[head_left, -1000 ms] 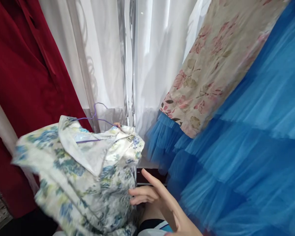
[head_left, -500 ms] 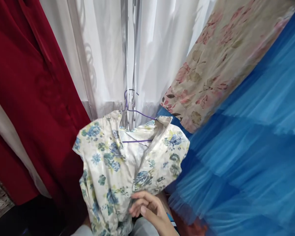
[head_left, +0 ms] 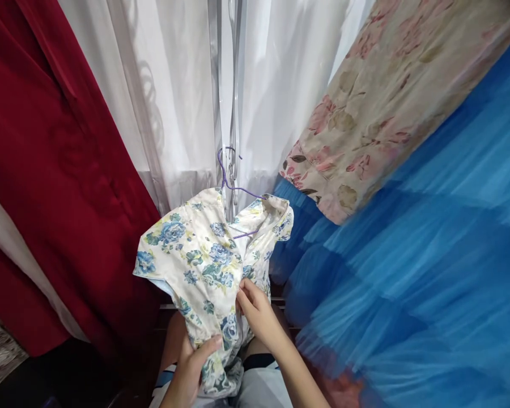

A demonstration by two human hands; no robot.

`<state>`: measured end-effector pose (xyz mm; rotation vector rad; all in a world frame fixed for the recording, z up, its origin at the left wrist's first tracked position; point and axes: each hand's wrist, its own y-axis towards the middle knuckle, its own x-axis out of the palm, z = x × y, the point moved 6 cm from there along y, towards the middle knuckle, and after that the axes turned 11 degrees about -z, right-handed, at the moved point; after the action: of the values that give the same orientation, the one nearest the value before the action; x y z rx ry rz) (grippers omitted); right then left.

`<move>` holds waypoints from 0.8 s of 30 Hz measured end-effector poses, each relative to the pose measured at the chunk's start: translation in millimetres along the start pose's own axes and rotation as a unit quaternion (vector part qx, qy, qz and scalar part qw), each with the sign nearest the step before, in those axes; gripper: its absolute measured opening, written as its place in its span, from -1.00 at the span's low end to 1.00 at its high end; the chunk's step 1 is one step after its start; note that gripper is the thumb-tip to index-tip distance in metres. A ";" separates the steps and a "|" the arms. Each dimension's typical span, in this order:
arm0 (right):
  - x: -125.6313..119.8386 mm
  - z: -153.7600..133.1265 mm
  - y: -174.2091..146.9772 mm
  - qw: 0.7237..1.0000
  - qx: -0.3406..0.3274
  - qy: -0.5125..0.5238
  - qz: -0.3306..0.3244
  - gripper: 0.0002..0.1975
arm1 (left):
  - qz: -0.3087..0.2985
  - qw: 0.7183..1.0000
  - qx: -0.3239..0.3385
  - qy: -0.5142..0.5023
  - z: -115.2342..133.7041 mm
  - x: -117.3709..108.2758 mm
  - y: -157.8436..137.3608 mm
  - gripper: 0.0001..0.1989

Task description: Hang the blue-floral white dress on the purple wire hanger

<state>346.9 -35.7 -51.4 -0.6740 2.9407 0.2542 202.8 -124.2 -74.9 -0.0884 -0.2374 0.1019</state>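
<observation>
A short-sleeved white dress point(head_left: 208, 243) with blue flowers and green leaves hangs over my lap on a purple wire hanger point(head_left: 224, 170). My right hand point(head_left: 253, 303) pinches the front edge of the dress just below the V-neck, thumb against fingertips. Lower down, my left hand point(head_left: 193, 362) grips the waist of the dress, its thumb on the front and the other fingers hidden behind the cloth. The bottom of the dress is bunched up above my legs.
Red cloth point(head_left: 80, 170) hangs on the left, with a white curtain point(head_left: 178, 102) behind. At the right hang a beige floral garment point(head_left: 348, 130) and a layered blue tulle dress point(head_left: 416, 272). Metal strips point(head_left: 233, 85) run down the middle, behind the hanger.
My right hand has moved up and now pinches the front edge. My left hand has come into view, holding the waist. The dress has turned, its right side swinging back.
</observation>
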 end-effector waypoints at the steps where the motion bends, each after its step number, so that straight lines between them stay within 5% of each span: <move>1: 0.1 -0.6 3.1 1.000 0.003 -0.004 0.005 -0.71 | 0.008 1.000 -0.010 -0.024 -7.9 -3.2 0.5 -0.52; 4: -4.1 0.2 3.3 0.999 0.015 0.004 0.029 -0.72 | 0.059 0.998 -0.006 -0.028 -23.7 -24.1 13.2 -0.52; 6: -8.1 0.8 -2.3 0.999 0.017 0.004 0.040 -0.72 | 0.147 0.985 0.071 0.048 -18.8 -46.0 21.4 -0.52; 9: -12.3 -1.1 -13.6 0.998 0.013 -0.019 0.052 -0.75 | 0.260 0.922 0.230 0.171 0.6 -55.9 16.8 -0.55; 11: -9.1 -2.2 -19.2 0.999 0.018 0.013 0.034 -0.78 | 0.179 0.918 0.259 0.242 6.5 -31.8 19.3 -0.65; 15: 8.1 -3.6 -23.9 0.987 0.041 0.152 -0.040 -0.74 | -0.067 0.931 0.199 0.298 -0.3 34.0 30.5 -0.85; 20: 3.9 -21.5 -8.6 0.985 0.046 0.164 -0.019 -0.73 | -0.096 0.916 0.207 0.329 5.1 45.4 40.8 -0.86; 24: -16.7 -77.3 41.0 0.988 -0.032 0.146 0.025 -0.75 | -0.145 0.883 0.200 0.399 16.1 31.8 41.1 -0.86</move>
<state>338.1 -6.8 32.4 -0.7023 3.2444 0.2755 225.9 -78.7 -56.1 0.3180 0.6015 -0.1884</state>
